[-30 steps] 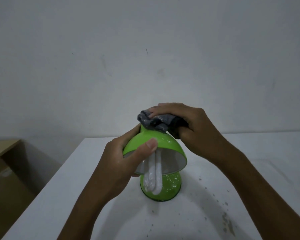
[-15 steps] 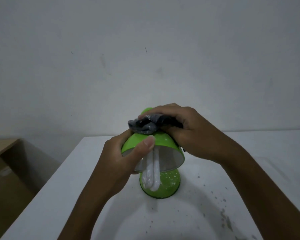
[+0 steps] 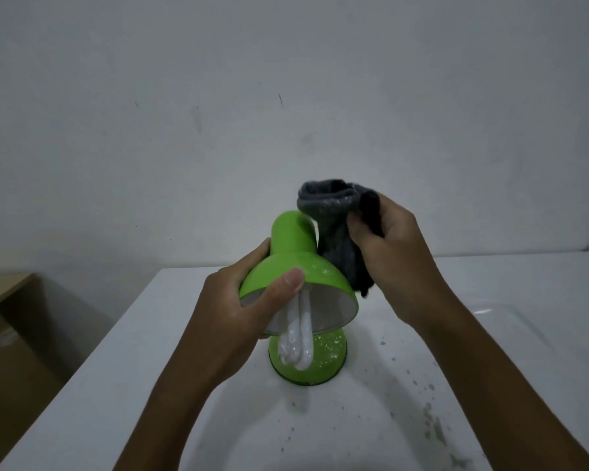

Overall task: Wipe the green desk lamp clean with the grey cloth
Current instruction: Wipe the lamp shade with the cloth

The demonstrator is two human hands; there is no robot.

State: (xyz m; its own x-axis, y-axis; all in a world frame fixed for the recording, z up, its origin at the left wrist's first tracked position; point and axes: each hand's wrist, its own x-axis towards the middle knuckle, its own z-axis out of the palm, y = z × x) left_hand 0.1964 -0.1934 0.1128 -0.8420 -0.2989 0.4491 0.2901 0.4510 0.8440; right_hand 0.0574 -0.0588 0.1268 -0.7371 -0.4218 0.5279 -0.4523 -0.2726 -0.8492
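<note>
The green desk lamp [image 3: 291,241] stands on a white table, its shade tilted toward me with a white bulb [image 3: 298,345] hanging out over the round speckled base. My left hand [image 3: 232,311] grips the left rim of the shade, thumb across the front. My right hand [image 3: 393,248] holds the bunched grey cloth [image 3: 337,229] against the right side of the shade's neck. The cloth carries white flecks along its top fold. The lamp's stem is hidden behind the shade.
The white table [image 3: 150,385] has grey dust specks scattered right of the lamp base. A brown cardboard box [image 3: 11,334] sits lower, off the table's left edge. A plain grey wall stands close behind.
My right hand has lifted the cloth off the shade's top and shifted it right, so the green neck now shows. The left hand keeps its grip.
</note>
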